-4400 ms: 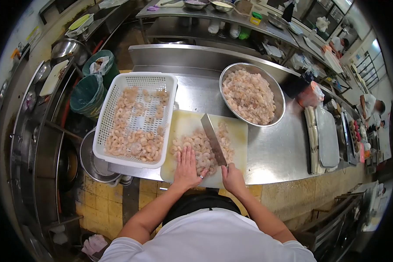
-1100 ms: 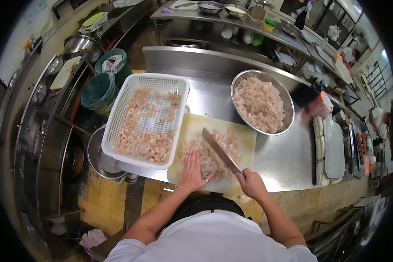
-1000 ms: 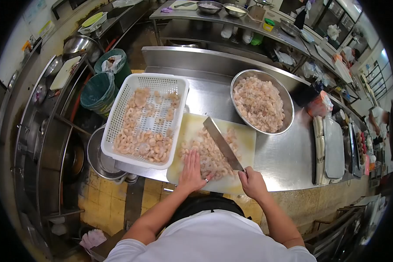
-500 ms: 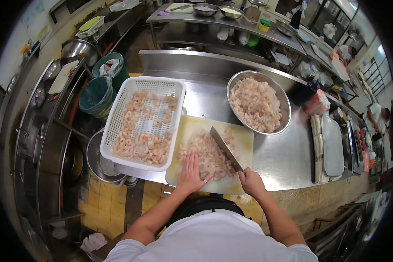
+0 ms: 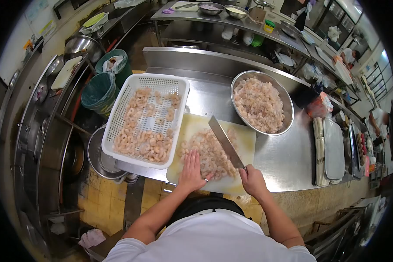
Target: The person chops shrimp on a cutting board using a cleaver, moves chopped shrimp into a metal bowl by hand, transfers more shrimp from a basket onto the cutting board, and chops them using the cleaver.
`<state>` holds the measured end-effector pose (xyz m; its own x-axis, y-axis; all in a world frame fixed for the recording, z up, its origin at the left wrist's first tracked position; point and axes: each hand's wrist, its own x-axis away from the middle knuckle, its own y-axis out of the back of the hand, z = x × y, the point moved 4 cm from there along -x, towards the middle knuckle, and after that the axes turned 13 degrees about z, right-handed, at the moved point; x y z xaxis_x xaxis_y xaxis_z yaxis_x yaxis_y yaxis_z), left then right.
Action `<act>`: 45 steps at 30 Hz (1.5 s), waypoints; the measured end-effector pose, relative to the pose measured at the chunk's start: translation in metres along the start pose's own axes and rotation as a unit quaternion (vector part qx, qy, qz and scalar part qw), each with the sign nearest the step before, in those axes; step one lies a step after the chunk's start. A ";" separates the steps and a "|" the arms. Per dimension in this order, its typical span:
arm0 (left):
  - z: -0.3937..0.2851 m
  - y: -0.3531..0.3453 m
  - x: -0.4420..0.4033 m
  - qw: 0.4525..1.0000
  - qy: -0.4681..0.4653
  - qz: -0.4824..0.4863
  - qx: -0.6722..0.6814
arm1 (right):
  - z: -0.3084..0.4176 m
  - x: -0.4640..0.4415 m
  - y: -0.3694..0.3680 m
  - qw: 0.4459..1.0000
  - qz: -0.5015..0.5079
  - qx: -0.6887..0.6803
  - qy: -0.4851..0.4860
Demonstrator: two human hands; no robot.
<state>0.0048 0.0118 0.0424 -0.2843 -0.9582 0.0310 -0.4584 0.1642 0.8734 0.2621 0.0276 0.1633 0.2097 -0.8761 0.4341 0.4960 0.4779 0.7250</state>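
Observation:
My right hand is closed round the handle of a broad cleaver, whose blade slants up and left over the shrimp. My left hand lies flat with its fingers stretched out at the left edge of the shrimp pile. The pile rests on a yellowish-white cutting board. Left of the board stands a white perforated basket with peeled shrimp in it. Behind and to the right is a steel bowl heaped with shrimp.
Two green bins stand left of the steel table. A steel pot sits below the basket. Grey trays stand on the right. A back counter holds bowls. A person is at the far right.
The cleaver has shifted and changed its slant over the shrimp. My left hand stays flat beside the pile. The whole view has moved slightly.

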 end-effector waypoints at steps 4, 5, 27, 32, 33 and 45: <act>-0.002 0.001 0.001 1.000 0.012 0.021 -0.008 | 0.007 -0.019 -0.014 0.999 -0.019 0.019 0.043; -0.002 0.002 0.000 1.000 0.014 0.020 -0.009 | -0.011 -0.029 -0.029 0.998 -0.002 0.044 0.036; -0.001 0.002 0.000 1.000 -0.005 0.010 0.001 | 0.009 -0.026 -0.023 0.998 0.017 0.046 0.025; 0.000 0.000 0.000 1.000 0.004 0.006 0.001 | 0.027 -0.007 0.005 0.998 0.053 0.028 -0.008; 0.000 -0.001 -0.001 1.000 0.005 0.007 0.004 | 0.030 -0.008 0.004 0.999 0.037 0.023 0.004; -0.001 0.002 -0.001 0.999 0.002 0.025 0.026 | -0.004 0.024 -0.010 1.000 -0.005 -0.009 -0.014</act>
<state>0.0054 0.0126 0.0443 -0.3045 -0.9494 0.0768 -0.4864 0.2244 0.8444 0.2654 0.0017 0.1641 0.1812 -0.8790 0.4412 0.5138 0.4671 0.7196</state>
